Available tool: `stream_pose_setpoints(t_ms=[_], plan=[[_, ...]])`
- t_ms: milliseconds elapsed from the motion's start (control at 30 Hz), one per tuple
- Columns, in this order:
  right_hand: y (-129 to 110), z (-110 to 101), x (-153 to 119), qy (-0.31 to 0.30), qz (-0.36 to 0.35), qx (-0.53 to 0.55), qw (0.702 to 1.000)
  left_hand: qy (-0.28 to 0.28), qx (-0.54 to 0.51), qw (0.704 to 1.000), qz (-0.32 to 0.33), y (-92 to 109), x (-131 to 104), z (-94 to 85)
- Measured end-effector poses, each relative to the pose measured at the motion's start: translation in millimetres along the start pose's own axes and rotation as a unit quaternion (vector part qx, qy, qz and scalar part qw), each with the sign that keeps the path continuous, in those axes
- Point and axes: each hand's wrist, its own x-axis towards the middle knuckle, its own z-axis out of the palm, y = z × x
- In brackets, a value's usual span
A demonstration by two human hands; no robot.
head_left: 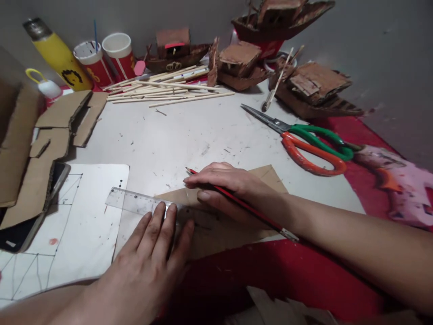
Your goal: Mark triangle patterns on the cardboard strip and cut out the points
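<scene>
My left hand (154, 246) lies with fingers stretched out, their tips pressing on a clear plastic ruler (130, 201). The ruler crosses a piece of brown cardboard (216, 239) at the table's front edge, and its right part is partly hidden by my hands. My right hand (226, 185) rests over the cardboard, closed around a red and black pencil (243, 205). The pencil's sharpened tip points away to the left, and its other end runs back past my wrist. Left of the ruler lies a white sheet (91, 221) with pencil-drawn lines.
Large scissors (287, 128) with green and orange handles lie right of centre. Wooden sticks (162, 88), cardboard boats (240, 67), paper cups (118, 52) and a yellow bottle (57, 56) stand behind. Cardboard pieces (50, 140) partly cover a phone (27, 234). A pink glue gun (395, 180) is at right.
</scene>
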Motion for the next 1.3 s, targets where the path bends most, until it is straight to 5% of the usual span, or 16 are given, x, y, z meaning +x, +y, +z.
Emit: stream_pose_setpoints(t_ms=[267,1300], plan=[[1,2,0,0.007,-0.007,-0.006,1.000,-0.027,0.052,0.998,0.019,-1,5,-6.5],[1,2,-1,0.010,-0.001,0.010,1.000,0.008,0.025,0.999,0.029,-3,12,-12.3]])
